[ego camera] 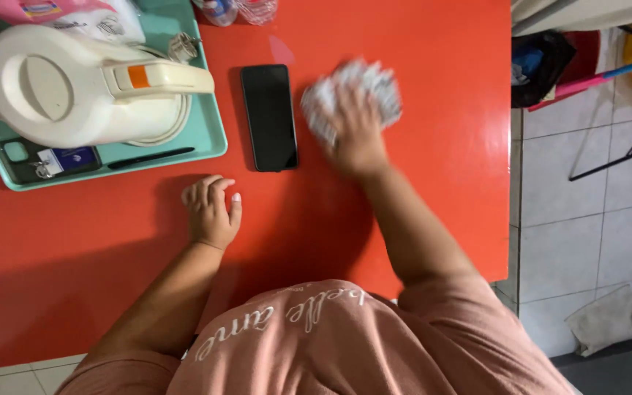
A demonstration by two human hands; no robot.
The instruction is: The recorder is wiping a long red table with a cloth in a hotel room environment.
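Observation:
My right hand (357, 130) presses a crumpled white and grey cloth (379, 82) onto the red table (440, 146); hand and cloth are blurred by motion. A black phone (268, 117) lies flat just left of the cloth. My left hand (212, 212) rests on the table below the phone, fingers loosely curled, holding nothing.
A teal tray (210, 143) at the back left carries a cream electric kettle (74, 84), a pen and small items. Plastic bottles (235, 9) stand at the far edge. The table's right edge drops to a tiled floor (587, 219) with a rag and bags.

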